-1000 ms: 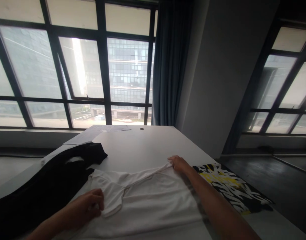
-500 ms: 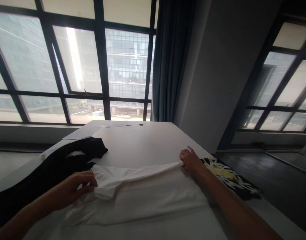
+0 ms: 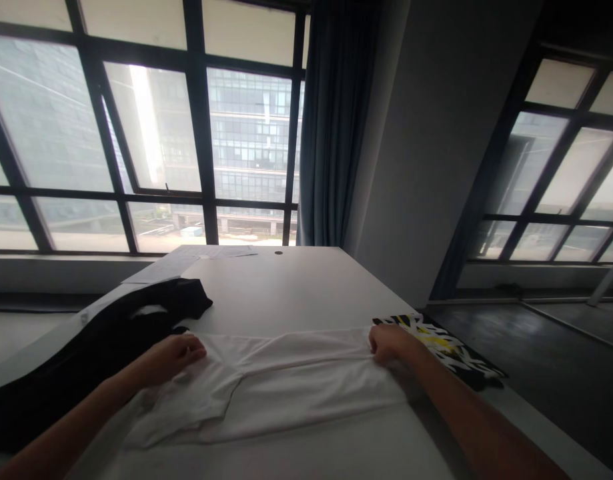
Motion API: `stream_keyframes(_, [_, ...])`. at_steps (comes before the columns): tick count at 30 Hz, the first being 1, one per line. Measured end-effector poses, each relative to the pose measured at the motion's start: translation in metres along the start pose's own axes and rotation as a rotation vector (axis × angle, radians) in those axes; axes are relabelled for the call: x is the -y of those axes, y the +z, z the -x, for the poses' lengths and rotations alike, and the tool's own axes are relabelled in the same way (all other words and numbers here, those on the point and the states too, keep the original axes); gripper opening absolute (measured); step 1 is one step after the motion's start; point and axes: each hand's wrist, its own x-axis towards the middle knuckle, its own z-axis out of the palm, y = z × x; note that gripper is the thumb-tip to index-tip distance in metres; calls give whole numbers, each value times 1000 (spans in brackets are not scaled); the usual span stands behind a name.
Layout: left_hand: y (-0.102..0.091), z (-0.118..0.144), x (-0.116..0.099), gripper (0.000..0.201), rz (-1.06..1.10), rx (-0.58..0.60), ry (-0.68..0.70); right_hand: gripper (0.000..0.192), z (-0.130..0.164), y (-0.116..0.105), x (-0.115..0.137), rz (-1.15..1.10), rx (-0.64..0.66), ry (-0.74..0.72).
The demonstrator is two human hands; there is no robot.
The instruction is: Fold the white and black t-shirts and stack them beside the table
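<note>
white shirt (image 3: 286,387) flat on table (image 3: 296,293), folded | left hand (image 3: 173,353) fingers curled, pressing its left edge | right hand (image 3: 389,343) fist closed, pinching its right edge

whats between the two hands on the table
In the head view, the folded white shirt spans the gap between the left hand and the right hand; both hands rest on it.
</note>
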Motion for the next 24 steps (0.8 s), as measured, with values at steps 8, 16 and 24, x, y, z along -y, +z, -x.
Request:
stream_keyframes(8, [10, -57, 48, 35, -229, -87, -122, 37, -41, 22, -12, -121, -206, 31])
stream_keyframes(16, [11, -55, 68, 27, -207, -200, -266, 20, -49, 47, -42, -126, -256, 37])
stream_keyframes(24, [20, -28, -22, 43, -341, -214, -152, 44, -22, 40, -30, -88, -330, -124])
